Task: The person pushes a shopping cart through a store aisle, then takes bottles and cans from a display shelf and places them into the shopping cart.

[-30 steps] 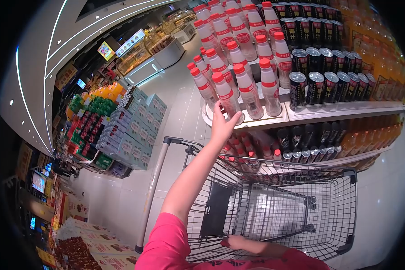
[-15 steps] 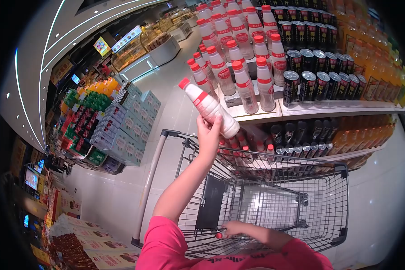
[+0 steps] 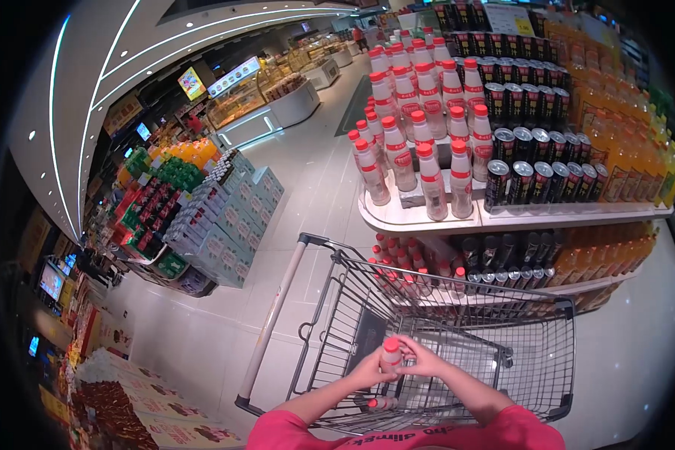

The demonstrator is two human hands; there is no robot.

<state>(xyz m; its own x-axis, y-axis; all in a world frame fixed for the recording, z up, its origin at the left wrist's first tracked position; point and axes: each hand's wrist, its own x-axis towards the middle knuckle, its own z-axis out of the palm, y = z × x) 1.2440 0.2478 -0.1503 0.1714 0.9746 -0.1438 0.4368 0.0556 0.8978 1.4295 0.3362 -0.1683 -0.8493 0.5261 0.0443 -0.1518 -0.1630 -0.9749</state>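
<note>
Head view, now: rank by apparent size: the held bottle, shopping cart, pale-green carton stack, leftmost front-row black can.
1. Shopping cart
2. Pale-green carton stack
Unsure: black can vs held bottle; fingers partly hide the bottle.

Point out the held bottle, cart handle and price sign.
held bottle (image 3: 391,344), head view, red cap
cart handle (image 3: 276,322), head view, middle of pale bar
price sign (image 3: 506,18), head view, white part

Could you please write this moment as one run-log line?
left hand: on bottle | right hand: same bottle | bottle: cap up, over cart
</note>
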